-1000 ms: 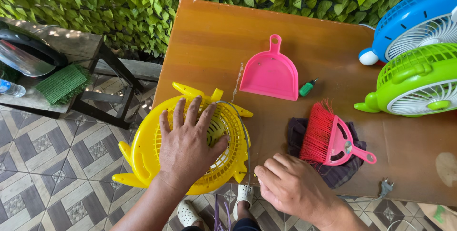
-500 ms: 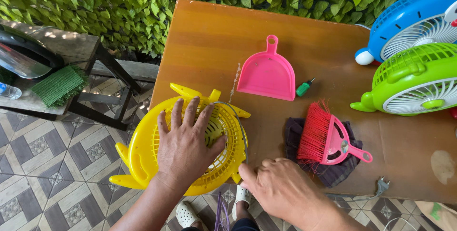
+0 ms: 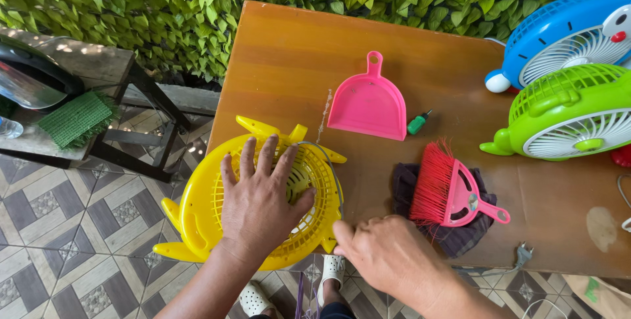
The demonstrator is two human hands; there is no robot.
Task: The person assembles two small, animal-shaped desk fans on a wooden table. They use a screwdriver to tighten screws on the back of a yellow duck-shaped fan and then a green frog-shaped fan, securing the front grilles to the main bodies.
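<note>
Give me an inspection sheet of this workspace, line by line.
Surface: brown wooden table, pale stain near its right end.
Job's things: yellow fan grille lying over the table's near-left edge.
Clutter: pink dustpan, red-bristled brush on a dark cloth, green screwdriver, blue fan, green fan.
Grippers: left hand flat on the grille; right hand pinching the grey cable.
Cables: the grey cable curves over the grille; plug at the near edge.
Surroundings: leafy hedge, tiled floor.

The scene is viewed steeply downward from a single head-worn camera, close above the table [image 3: 289,62] edge, with a hedge [image 3: 164,10] faced beyond.
</note>
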